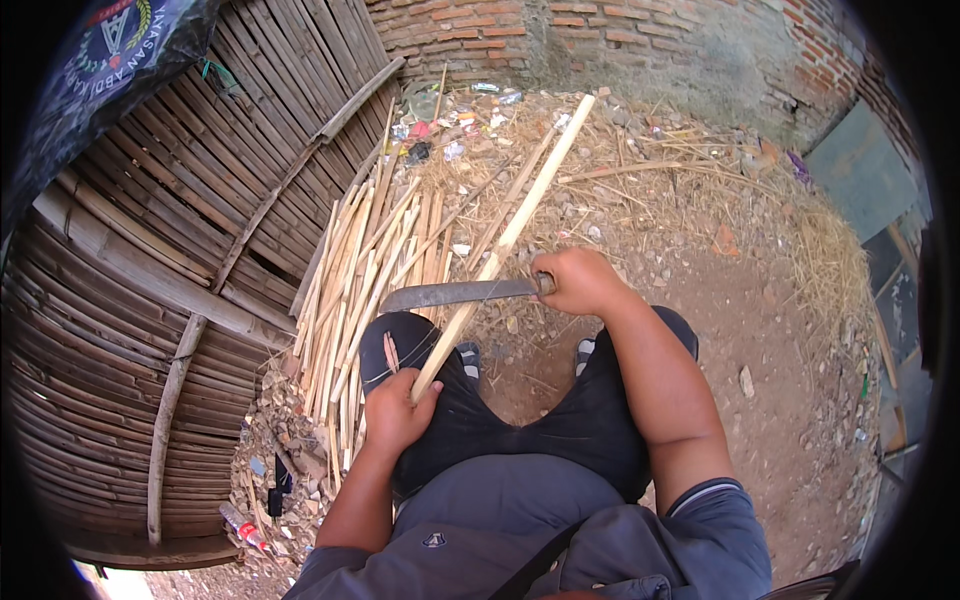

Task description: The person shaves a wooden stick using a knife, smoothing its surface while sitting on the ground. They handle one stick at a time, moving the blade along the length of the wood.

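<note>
Gripping the strip at its near end over your knee, your left hand is steadying it while your right, closed on the knife, is shaving midway; many strips are lying in the pile beside you, judging most already done

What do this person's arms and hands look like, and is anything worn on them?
Both hands, the left hand and right hand, are bare, with no gloves, rings or watch visible. The forearms are uncovered. A short grey sleeve with a pale-trimmed cuff covers the right upper arm; the left one is grey too.
</note>
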A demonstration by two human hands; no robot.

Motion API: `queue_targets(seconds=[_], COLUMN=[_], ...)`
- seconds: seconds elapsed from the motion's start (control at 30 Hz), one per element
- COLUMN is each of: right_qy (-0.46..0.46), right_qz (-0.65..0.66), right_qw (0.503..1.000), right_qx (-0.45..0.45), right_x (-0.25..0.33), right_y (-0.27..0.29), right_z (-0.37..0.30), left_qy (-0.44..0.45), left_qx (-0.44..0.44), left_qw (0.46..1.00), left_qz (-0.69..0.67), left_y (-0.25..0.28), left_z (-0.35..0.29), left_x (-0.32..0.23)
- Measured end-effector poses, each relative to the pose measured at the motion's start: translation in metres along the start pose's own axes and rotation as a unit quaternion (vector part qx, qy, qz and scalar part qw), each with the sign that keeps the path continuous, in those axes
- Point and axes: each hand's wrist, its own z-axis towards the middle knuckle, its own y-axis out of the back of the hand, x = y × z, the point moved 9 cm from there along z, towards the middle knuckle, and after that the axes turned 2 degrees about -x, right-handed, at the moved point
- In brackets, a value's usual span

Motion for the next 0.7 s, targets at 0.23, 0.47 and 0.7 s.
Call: queue_targets(seconds=[0.23, 0.47, 0.7], right_qy=[0.018, 0.014, 0.017], right_qz=[-0.007, -0.023, -0.022], right_qw=[1.0, 0.999, 0.999], right_qx=[0.004, 0.021, 0.02], right_x=[0.005, 0.004, 0.002], right_y=[-0.004, -0.013, -0.014], right_z=[-0.001, 0.001, 0.001], left_qy=[0.004, -0.004, -0.014], left_qx=[0.021, 0.015, 0.017], left_qw=[1.0, 1.0, 0.999], left_qz=[0.003, 0.023, 0.03], left_y=[-0.002, 0.0, -0.002], left_z=[0.001, 0.002, 0.003], left_x=[-0.001, -0.006, -0.005])
